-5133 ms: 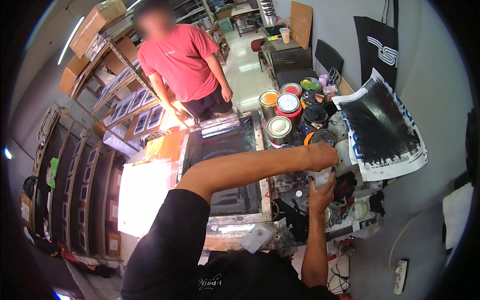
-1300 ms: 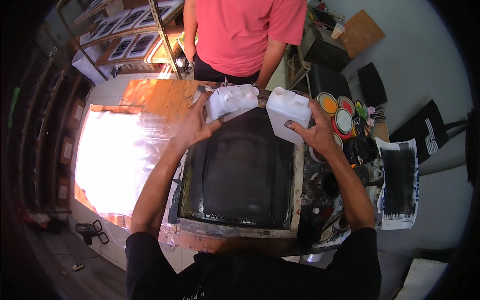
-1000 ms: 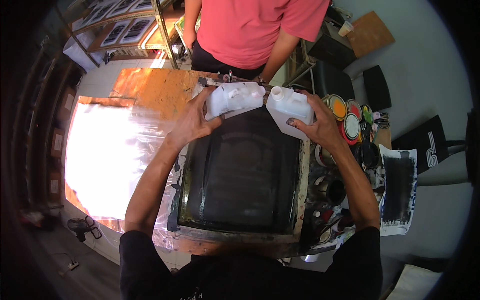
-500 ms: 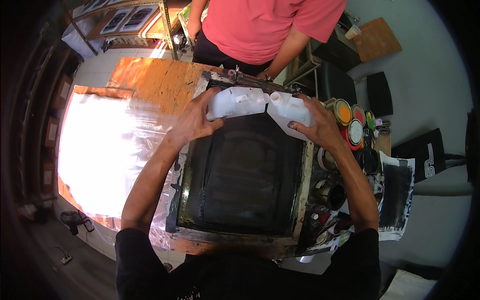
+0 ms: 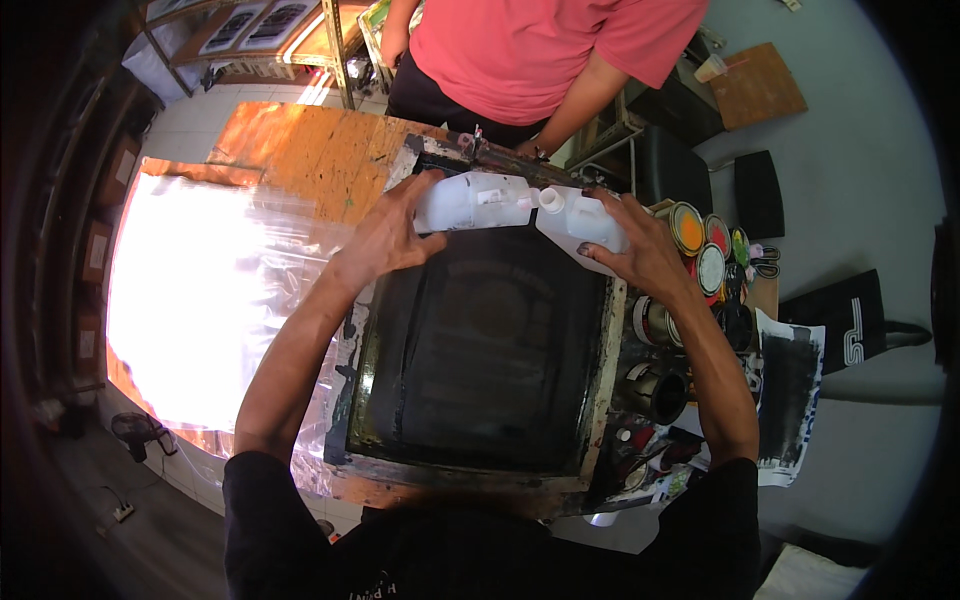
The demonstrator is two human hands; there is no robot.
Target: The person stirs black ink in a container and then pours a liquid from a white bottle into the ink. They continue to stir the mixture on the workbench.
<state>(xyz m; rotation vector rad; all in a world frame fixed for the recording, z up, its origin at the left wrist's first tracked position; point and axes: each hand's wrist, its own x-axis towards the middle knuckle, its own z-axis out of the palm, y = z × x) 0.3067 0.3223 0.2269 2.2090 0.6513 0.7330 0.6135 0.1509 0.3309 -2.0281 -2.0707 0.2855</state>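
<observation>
Two translucent white plastic bottles meet mouth to mouth above the far part of a dark screen-printing frame (image 5: 480, 350). My left hand (image 5: 400, 225) is closed round the left bottle (image 5: 475, 202), which lies tilted on its side with its neck pointing right. In my right hand (image 5: 640, 245) is the right bottle (image 5: 575, 222), leaning with its open mouth turned up toward the other's neck. Pale liquid shows through the walls of both. The frame lies on a wooden table, its mesh dark and its border stained with ink.
Across the table stands a person in a pink shirt (image 5: 550, 60), one hand near the frame's clamps. Ink cans (image 5: 687, 228) crowd the right side, with scissors (image 5: 765, 262) beside them. Bright plastic sheets (image 5: 200, 300) cover the left. A black-smeared sheet (image 5: 790, 400) hangs at the right.
Both bottles keep almost the same pose, neck to mouth. The whole view has shifted slightly; my grip looks unchanged.
</observation>
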